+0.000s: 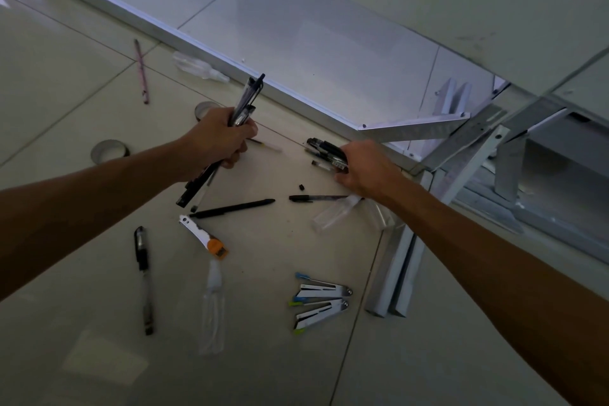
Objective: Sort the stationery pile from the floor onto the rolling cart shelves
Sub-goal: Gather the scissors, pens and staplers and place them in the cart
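Dim light down here, and the person is bent over the floor, pale glossy tiles with thin dark seams. Take the white metal frame that runs slantwise across the tiles as the marker. Farthest left of it lies a pink pencil, alone and well apart from the rest. Below it, two grey tape rolls lie flat, one partly behind the left hand.

That left hand is clenched tight round a bundle of pens, dark barrels and clear ones, poking out above and below the fist, held up off the tiles. Under that arm a black gel pen lies on the floor, well short of the frame. Next along, a white utility knife with an orange end, and a clear plastic sleeve just below it. A black marker lies slantwise beside the knife's tip.

Moving right: three white folding cutters fanned together with blue and green tips. Above them a black pen and a small loose cap. The right hand, close to the frame's corner, has its fingers curled round a second cluster of black pens low at the tiles; whether they are lifted I cannot tell. Past that arm, two white bars lie side by side.
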